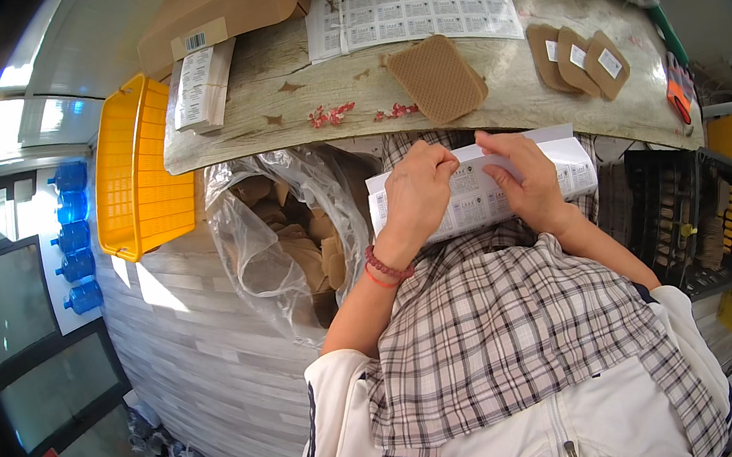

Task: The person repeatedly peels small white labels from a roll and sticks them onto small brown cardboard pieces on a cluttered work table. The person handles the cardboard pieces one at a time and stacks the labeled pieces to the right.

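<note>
Your right hand (pixel 530 181) grasped the label sheet (pixel 476 202) between thumb and fingers, apparently to steady its curve. Your left hand (pixel 418 185) curled its fingers over it; whether they pinched anything could not be told. Brown pads (pixel 438 80) lay beyond, seemingly for reach.

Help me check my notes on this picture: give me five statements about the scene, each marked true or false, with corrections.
1. The left hand and the right hand are both at a printed sheet. True.
2. The red bracelets are on the right wrist. False: they are on the left wrist.
3. Three overlapping brown pieces with white labels lie on the table. True.
4. The open clear bag below the table is empty. False: brown contents show inside it.
5. Blue bottles show at the left side of the view. True.
</note>
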`<state>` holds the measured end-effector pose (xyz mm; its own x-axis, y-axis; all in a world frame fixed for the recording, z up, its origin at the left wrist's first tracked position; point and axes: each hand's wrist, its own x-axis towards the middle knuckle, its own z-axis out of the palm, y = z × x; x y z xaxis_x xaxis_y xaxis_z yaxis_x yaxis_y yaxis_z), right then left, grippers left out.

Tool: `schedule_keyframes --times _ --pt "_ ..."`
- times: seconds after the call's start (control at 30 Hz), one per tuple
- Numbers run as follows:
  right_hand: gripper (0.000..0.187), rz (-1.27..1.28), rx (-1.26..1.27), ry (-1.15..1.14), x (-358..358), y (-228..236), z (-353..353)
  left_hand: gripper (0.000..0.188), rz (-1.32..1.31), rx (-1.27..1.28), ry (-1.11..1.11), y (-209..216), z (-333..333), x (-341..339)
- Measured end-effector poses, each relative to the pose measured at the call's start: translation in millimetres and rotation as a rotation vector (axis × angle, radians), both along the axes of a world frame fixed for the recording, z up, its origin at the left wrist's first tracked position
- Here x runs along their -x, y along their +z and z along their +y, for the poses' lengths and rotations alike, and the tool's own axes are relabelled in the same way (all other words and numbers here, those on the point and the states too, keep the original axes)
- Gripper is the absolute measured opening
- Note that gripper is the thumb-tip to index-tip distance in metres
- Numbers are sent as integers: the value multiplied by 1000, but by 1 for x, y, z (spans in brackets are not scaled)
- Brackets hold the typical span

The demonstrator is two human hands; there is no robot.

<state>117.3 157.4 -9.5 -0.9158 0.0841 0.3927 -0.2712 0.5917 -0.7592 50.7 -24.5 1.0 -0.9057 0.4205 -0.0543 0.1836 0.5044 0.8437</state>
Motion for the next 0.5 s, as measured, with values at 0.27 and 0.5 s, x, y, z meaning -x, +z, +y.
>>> schedule_keyframes --times 0.27,0.5 --pt "15 -946 642 210 30 12 33 9 -7 -79 -70 2 -2 -2" --pt "10 -973 843 290 34 8 39 8 -32 -120 -127 7 0 0"
